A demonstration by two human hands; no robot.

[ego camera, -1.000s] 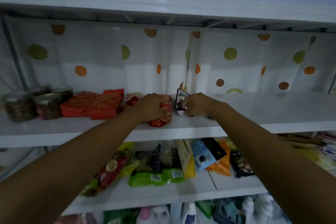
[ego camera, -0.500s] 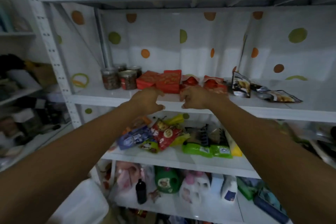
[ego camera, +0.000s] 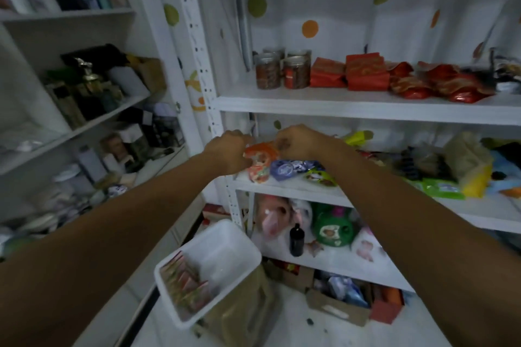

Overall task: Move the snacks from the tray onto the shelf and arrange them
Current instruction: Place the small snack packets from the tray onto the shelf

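**Both hands on one orange packet at the left end of the shelf**

Both arms reach forward to the white shelf (ego camera: 290, 188), the board second from the top of the rack. The hands meet close to its front left corner, just beside the perforated upright. Between them is an orange snack packet (ego camera: 260, 162), its lower end resting on the board near the front edge. The left hand (ego camera: 228, 153) is curled against the packet's left side. The right hand (ego camera: 297, 141) is curled over its upper right corner, and the knuckles face me. The picture is blurred, so I can't make out single fingers, but both hands look closed on the packet, with only its width between them.

Just right of it on the same board lie a blue packet (ego camera: 284, 170) and a green packet (ego camera: 320, 177), partly under the right forearm.

On the top shelf (ego camera: 338, 107), clear jars (ego camera: 267, 72) stand at the left end. Next to them are red wrapped packs (ego camera: 363, 72), then red foil bags (ego camera: 439, 84) further right.

Well below the hands, the white tray (ego camera: 228, 253) sits tilted on a brown box (ego camera: 242, 307) on the floor. A row of snack packets (ego camera: 183, 287) stands along its near left side.
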